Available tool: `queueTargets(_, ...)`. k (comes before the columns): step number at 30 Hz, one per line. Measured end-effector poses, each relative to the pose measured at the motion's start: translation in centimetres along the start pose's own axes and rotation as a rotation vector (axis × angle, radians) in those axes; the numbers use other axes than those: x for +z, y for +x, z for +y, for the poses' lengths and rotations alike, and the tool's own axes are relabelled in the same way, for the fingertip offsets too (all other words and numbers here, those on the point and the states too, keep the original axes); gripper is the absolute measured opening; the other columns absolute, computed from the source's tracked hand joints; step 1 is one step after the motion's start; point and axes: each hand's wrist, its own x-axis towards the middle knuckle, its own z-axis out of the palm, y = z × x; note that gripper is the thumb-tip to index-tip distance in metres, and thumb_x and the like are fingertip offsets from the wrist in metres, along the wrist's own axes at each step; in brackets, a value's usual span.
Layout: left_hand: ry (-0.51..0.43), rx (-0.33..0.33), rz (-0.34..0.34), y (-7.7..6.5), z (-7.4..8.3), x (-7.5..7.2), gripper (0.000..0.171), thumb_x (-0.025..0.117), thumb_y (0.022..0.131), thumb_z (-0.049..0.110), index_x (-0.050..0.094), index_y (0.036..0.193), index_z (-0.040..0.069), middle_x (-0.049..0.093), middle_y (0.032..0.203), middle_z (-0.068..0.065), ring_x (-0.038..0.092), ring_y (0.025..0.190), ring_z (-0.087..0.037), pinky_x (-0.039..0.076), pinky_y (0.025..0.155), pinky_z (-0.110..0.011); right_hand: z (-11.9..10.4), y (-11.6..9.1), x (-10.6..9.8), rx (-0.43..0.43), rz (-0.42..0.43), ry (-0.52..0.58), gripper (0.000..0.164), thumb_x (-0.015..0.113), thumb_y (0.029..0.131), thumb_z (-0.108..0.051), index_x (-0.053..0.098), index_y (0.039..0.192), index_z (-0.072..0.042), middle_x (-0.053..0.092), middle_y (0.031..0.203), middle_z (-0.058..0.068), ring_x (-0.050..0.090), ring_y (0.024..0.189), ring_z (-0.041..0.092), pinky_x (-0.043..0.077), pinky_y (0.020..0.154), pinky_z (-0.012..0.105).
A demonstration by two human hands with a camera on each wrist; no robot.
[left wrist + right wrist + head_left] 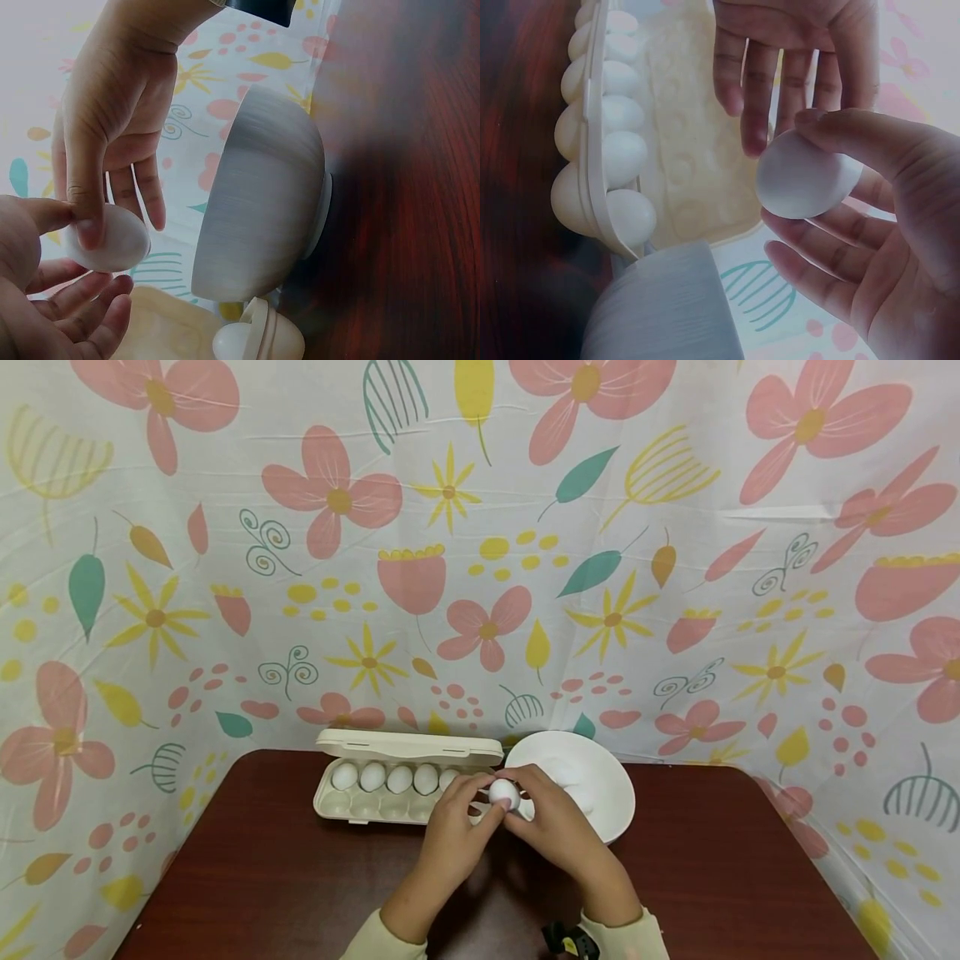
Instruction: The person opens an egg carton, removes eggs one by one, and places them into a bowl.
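Carton (332, 808), hand-held egg (504, 792) and bowl (613, 793) ranged across the worktop (300, 885).
Left of the fingers (467, 787), the carton has its lid (408, 745) raised, presumably for access, with other eggs (400, 778) nested in its far row, so unlikely to roll. Between the fingers sits the egg, pinched by left hand (456, 827) and right hand (553, 814) together, a shared hold probably suiting something so brittle. Its long axis looks near upright, one end toward the worktop; which end is blunter cannot be told. Right of the fingers, just beside, stands the bowl.
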Motion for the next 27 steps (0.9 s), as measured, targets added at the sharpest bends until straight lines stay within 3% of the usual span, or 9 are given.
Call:
queueTargets(9,-0.036,0.0,-0.005,0.1,-0.1,-0.2,0.038,0.067,0.098,0.035,0.067,0.127,0.012,0.065,0.123,-0.001,0.068,0.105,-0.022,0.06,0.082,-0.038,0.2,0.0,-0.1,0.022,0.019,0.006,0.041,0.08,0.086,-0.015,0.064,0.125,-0.01,0.065,0.115,-0.001,0.064,0.103,0.011,0.059,0.089,0.041)
queueTargets(14,-0.046,0.006,0.002,0.3,-0.4,-0.2,0.034,0.068,0.098,0.033,0.069,0.124,0.011,0.066,0.119,-0.003,0.07,0.103,-0.027,0.06,0.082,-0.036,0.6,0.0,-0.3,0.027,0.04,-0.005,0.042,0.081,0.087,-0.02,0.064,0.123,-0.01,0.065,0.115,0.0,0.064,0.103,0.012,0.059,0.089,0.04)
queueTargets(19,0.014,0.012,0.029,0.4,-1.0,-0.1,0.031,0.069,0.097,0.029,0.07,0.121,0.011,0.068,0.115,-0.004,0.07,0.1,-0.024,0.06,0.081,-0.038,0.8,0.0,-0.5,0.047,0.044,-0.018,0.045,0.082,0.086,-0.021,0.062,0.126,-0.011,0.064,0.116,0.0,0.064,0.103,0.012,0.059,0.089,0.041)
queueTargets(27,0.12,0.011,0.063,0.7,-3.1,0.3,0.029,0.071,0.093,0.019,0.07,0.121,0.01,0.067,0.11,-0.007,0.066,0.1,-0.025,0.056,0.082,-0.032,1.3,-0.2,-0.7,0.089,0.063,-0.063,0.047,0.082,0.085,-0.019,0.063,0.127,-0.01,0.065,0.115,0.001,0.064,0.1,0.013,0.059,0.087,0.042)
